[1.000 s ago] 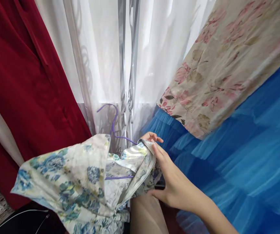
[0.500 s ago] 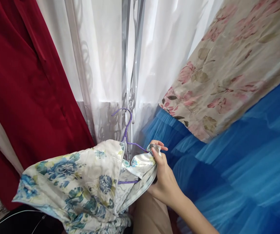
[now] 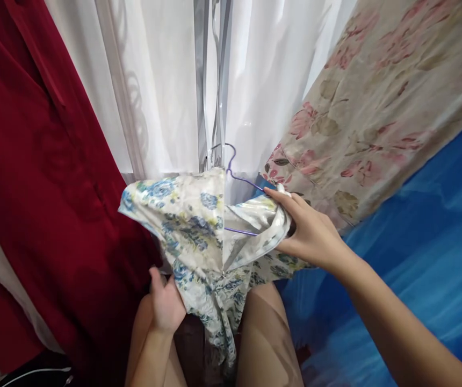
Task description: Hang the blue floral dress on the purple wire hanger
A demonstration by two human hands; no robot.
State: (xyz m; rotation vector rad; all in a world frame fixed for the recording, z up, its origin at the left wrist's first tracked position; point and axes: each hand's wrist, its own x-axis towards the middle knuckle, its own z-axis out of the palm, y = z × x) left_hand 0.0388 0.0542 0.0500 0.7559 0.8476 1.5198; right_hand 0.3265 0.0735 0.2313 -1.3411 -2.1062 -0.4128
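Observation:
A white garment with blue flowers [image 3: 190,220] hangs on a thin purple hanger [image 3: 235,166] in front of me. My right hand [image 3: 311,236] is closed on the garment's right shoulder, where the hanger's arm runs under the cloth. My left hand [image 3: 166,303] is lower down, fingers curled against the cloth at the garment's left side. The hanger's hook stands up near a silvery metal window bar [image 3: 209,80].
A dark red garment [image 3: 33,161] hangs at the left. White sheer curtains [image 3: 154,80] cover the window behind. A beige cloth with pink flowers [image 3: 376,107] and a blue tulle cloth [image 3: 416,242] hang at the right. My knees [image 3: 263,333] show below.
The garment and hanger rose and moved right, with my right hand lifting the shoulder. My left hand has come into view at the garment's lower left.

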